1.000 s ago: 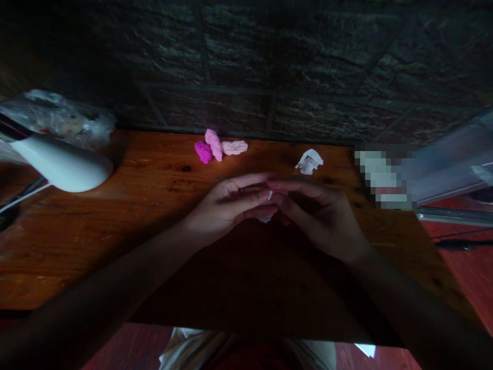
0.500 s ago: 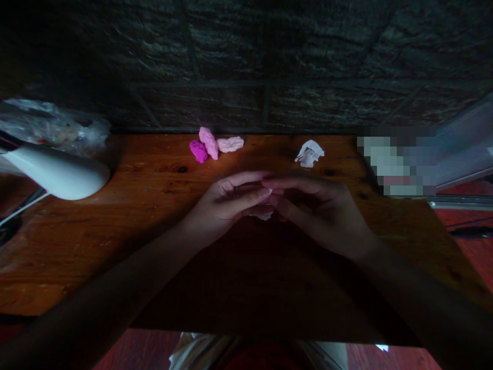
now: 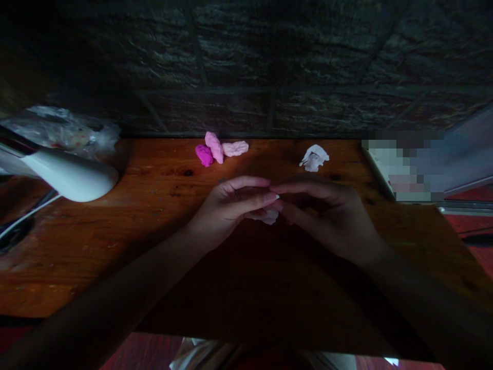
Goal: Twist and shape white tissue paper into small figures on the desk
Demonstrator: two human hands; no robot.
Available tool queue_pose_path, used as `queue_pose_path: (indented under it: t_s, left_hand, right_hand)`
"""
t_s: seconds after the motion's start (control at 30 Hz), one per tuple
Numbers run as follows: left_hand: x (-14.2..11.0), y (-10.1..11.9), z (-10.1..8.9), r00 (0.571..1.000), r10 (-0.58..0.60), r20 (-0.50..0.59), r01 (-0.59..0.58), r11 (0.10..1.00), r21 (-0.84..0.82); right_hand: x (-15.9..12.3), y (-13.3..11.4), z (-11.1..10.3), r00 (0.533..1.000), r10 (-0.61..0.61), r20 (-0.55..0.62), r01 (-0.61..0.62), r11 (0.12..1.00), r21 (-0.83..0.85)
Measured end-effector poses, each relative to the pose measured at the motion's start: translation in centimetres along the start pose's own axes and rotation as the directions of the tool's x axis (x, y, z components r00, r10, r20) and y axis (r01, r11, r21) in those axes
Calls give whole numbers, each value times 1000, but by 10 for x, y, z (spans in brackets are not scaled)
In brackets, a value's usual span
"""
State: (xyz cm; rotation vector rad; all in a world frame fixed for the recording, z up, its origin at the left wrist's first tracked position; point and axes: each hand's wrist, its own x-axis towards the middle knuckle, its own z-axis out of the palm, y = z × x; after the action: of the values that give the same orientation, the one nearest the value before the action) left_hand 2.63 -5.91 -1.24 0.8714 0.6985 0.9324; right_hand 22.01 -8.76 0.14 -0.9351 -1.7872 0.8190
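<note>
Above the middle of the wooden table, my two hands meet at the fingertips. My left hand (image 3: 221, 208) is closed, with a pale, soft-looking piece of modelling clay (image 3: 268, 216) showing under its thumb and fingers. My right hand (image 3: 333, 218) pinches at the same spot, thumb and index fingertips against those of the left. A tiny white bit shows at the left thumb tip; whether it is clay or nail I cannot tell. Beyond the hands lie magenta clay (image 3: 204, 155), pink clay (image 3: 214, 147) and light pink clay (image 3: 235, 149), touching one another. A crumpled white clay piece (image 3: 315, 158) lies farther right.
A white lamp-like object (image 3: 87, 177) with a cord stands at the left, before a clear plastic bag (image 3: 84, 131). A dark stone-tiled wall (image 3: 239, 108) runs along the table's (image 3: 162, 185) back edge. A pixelated object (image 3: 404, 169) sits at the right.
The whole view has shifted slightly, so everything appears a little farther right and lower. My fingertips have moved slightly against each other, and more of the pale clay shows beneath them.
</note>
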Motion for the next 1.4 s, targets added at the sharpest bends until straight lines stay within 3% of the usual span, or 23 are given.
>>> queue_pose_path:
  t_s: [0.43,0.57,0.7,0.83,0.9,1.07,1.17,1.3,1.4]
  left_hand:
    - [0,1,-2,999,54,6,-54,998,45]
    - [-1,-3,-2,990,139,5,-139,987,81]
    - [-2,-3,-2,994,108,-19,-105,990,98]
    - [0,-1,-1,989,116,-88,-103,984,145]
    - [1,0,-3,978,168,-123,-144,972,185]
    - [4,1,-5,951,251,-179,-206,949,237]
    - [3,2,-3,946,260,-192,-210,946,247]
    - [2,4,-1,942,281,-181,-235,942,241]
    - [1,3,-1,938,292,-185,-237,933,272]
  right_hand:
    - [-1,3,-1,998,59,8,-59,994,88]
    - [0,2,-1,999,50,-7,-50,998,47]
    - [-1,2,1,998,58,-21,-58,998,-1]
    - [0,2,-2,989,139,-42,-142,987,-76]
    - [2,0,-5,986,166,-5,-165,979,-117]
    - [6,-1,-17,955,155,253,-73,949,-306]
    - [7,5,-23,951,207,231,-93,901,-423]
    - [7,14,-25,894,335,296,-172,870,-462]
    - [7,17,-22,894,311,322,-138,875,-464]
